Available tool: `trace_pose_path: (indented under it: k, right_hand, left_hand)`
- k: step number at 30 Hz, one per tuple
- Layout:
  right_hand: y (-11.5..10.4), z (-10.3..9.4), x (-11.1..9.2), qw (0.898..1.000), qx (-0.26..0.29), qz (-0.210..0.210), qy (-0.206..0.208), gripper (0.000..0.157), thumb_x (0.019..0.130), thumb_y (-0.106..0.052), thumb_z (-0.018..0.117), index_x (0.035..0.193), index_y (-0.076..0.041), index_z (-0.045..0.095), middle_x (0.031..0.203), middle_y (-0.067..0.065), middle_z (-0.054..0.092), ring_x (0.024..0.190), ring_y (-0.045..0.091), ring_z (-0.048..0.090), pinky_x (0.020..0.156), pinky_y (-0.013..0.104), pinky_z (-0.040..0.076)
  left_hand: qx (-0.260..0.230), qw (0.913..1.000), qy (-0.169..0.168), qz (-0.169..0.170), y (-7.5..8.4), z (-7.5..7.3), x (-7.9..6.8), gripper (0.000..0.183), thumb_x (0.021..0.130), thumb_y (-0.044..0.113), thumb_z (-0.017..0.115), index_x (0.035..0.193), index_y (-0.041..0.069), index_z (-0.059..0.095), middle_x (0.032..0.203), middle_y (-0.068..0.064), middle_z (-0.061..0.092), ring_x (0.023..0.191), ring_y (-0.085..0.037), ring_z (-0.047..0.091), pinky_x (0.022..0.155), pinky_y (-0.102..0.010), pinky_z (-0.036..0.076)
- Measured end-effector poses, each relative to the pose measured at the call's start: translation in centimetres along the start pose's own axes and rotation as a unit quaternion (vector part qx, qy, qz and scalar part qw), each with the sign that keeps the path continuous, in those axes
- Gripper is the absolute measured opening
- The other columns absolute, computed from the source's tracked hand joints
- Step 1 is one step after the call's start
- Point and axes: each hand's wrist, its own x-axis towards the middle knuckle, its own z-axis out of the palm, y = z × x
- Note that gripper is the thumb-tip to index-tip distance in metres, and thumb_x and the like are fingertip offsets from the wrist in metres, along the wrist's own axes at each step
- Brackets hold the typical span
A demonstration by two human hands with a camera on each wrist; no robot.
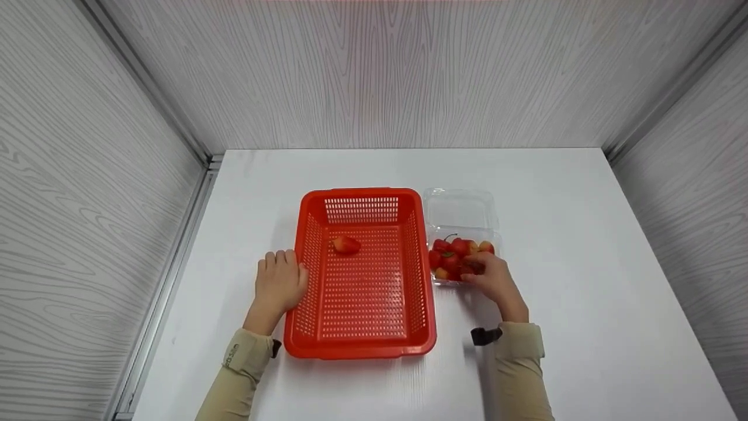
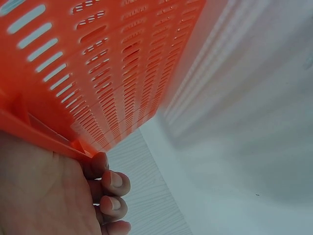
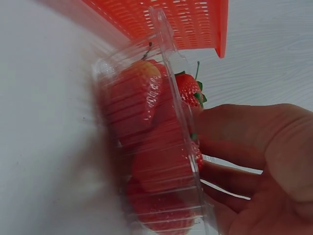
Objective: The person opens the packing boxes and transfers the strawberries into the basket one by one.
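Note:
My left hand (image 1: 281, 280) grips the left rim of a red plastic basket (image 1: 362, 349); in the left wrist view its curled fingers (image 2: 113, 180) show beside the basket's slotted wall. One red fruit with a yellowish end (image 1: 347, 245) lies inside the basket, towards the back left. To the basket's right, a hinged clear plastic box (image 1: 461, 210) has its lid folded back and holds several red and yellowish fruits (image 1: 459, 247). My right hand (image 1: 494, 278) reaches into the box's front right corner, thumb and fingers around a strawberry (image 3: 198, 157). The fingertips are partly hidden. Another strawberry (image 3: 190, 89) shows a green cap.
Basket and box stand side by side on a white table (image 1: 584, 263). Grey wood-grain panels (image 1: 374, 76) rise behind the table and on both sides. A metal rail (image 1: 169, 280) runs along the left edge.

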Motion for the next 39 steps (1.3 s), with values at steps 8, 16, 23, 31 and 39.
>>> trace_pose_path:
  k: [8,16,23,31,39]
  right_hand:
    - [-0.3,0.0,0.1,1.000,-0.014,0.024,0.001,0.037,0.085,-0.002,0.073,0.120,0.007,0.066,0.121,0.024,0.060,0.112,0.037,0.053,0.099,0.051,0.045]
    - [-0.6,0.1,0.0,0.999,-0.036,0.023,0.014,0.034,0.084,-0.003,0.073,0.115,0.008,0.068,0.111,0.024,0.065,0.099,0.035,0.056,0.088,0.048,0.050]
    - [-0.9,0.0,0.1,0.998,-0.060,0.023,0.012,0.027,0.085,-0.003,0.074,0.111,0.005,0.071,0.104,0.020,0.067,0.093,0.032,0.057,0.084,0.045,0.053]
    - [-1.1,0.4,-0.1,0.996,-0.064,0.028,0.046,0.031,0.085,-0.001,0.073,0.115,0.004,0.069,0.113,0.022,0.066,0.103,0.036,0.057,0.091,0.048,0.051]
    - [-1.1,0.9,0.0,0.995,-0.071,0.051,0.052,0.029,0.086,-0.003,0.072,0.114,0.004,0.070,0.110,0.022,0.067,0.097,0.034,0.059,0.087,0.047,0.053]
  left_hand:
    - [-0.008,1.0000,-0.003,-0.002,0.1,0.0,0.0,0.032,0.100,0.026,0.042,0.106,-0.004,0.048,0.092,-0.019,0.049,0.089,-0.036,0.044,0.079,-0.050,0.035]
    - [-0.006,1.0000,0.007,0.002,0.1,0.0,0.0,0.030,0.100,0.025,0.042,0.103,-0.004,0.048,0.089,-0.019,0.049,0.086,-0.037,0.045,0.078,-0.050,0.035]
    - [-0.003,0.9999,0.010,0.005,0.1,0.1,0.0,0.030,0.099,0.025,0.042,0.103,-0.004,0.048,0.088,-0.019,0.048,0.085,-0.037,0.044,0.077,-0.050,0.035]
    - [-0.011,0.9999,0.002,-0.001,0.0,0.0,0.0,0.031,0.100,0.026,0.042,0.105,-0.004,0.048,0.090,-0.019,0.049,0.087,-0.036,0.044,0.078,-0.050,0.035]
    - [-0.013,0.9999,0.003,0.001,0.0,0.2,0.1,0.031,0.100,0.026,0.041,0.106,-0.004,0.048,0.092,-0.020,0.049,0.088,-0.037,0.044,0.079,-0.051,0.035]
